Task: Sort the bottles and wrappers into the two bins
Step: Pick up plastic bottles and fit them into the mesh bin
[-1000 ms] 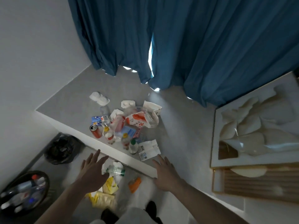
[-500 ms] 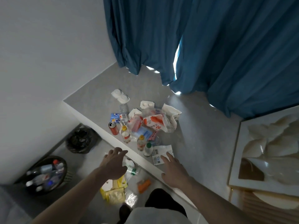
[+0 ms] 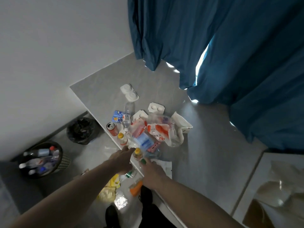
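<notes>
A person stands at the edge of a raised grey ledge (image 3: 205, 145), dark shoes (image 3: 113, 216) on the lower floor, both bare arms stretched toward a heap of litter. At the feet lie yellow wrappers (image 3: 107, 191), an orange packet (image 3: 136, 189) and a crinkled clear film (image 3: 121, 200).

The left hand (image 3: 122, 159) reaches over the ledge's rim beside a yellow-capped bottle (image 3: 137, 153); its fingertips are hidden among clear plastic, so whether it grips anything cannot be told. The right hand (image 3: 152, 171) lies on the ledge with fingers at a green-capped bottle (image 3: 143, 161), over a white paper wrapper (image 3: 165, 166); its grip cannot be made out either.

Just beyond, the pile holds a blue packet (image 3: 144, 142), a red-and-white plastic bag (image 3: 159, 134), a second yellow-capped bottle (image 3: 122, 138), a red drinks can (image 3: 112, 129), a clear bottle (image 3: 127, 115), a small blue carton (image 3: 117, 116) and white moulded trays (image 3: 130, 92).

On the lower floor to the left, a dark bin (image 3: 42, 159) holds several bottles; farther back, near the ledge, stands a bin with a black liner (image 3: 82, 130), its contents too dark to tell. A white wall (image 3: 57, 46) rises behind them.

Blue curtains (image 3: 230, 55) hang at the far end of the ledge, daylight showing through a gap. At the right edge sits a white framed panel (image 3: 271, 186).
</notes>
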### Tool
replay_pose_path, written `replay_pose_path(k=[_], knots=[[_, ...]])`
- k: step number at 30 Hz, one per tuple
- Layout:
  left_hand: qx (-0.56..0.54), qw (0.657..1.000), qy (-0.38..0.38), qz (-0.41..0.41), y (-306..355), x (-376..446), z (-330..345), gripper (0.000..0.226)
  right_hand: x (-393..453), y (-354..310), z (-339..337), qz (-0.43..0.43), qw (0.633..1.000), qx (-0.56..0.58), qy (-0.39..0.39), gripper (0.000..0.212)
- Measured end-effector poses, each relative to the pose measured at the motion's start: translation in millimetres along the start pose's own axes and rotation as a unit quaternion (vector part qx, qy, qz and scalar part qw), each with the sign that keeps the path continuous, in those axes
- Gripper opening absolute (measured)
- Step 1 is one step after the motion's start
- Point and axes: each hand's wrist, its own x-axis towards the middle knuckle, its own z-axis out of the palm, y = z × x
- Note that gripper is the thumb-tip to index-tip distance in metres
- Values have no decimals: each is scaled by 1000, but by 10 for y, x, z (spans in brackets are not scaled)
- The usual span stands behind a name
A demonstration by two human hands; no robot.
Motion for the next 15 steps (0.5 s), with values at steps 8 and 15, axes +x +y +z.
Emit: replay_pose_path(k=[8,15], knots=[[-11,999,-27,-35,164,672,213,80,473,360,121,-48,998,33,-37,58],[-43,998,4,-50,198,957,279,68,773,418,253,-72,995,66,3,57]])
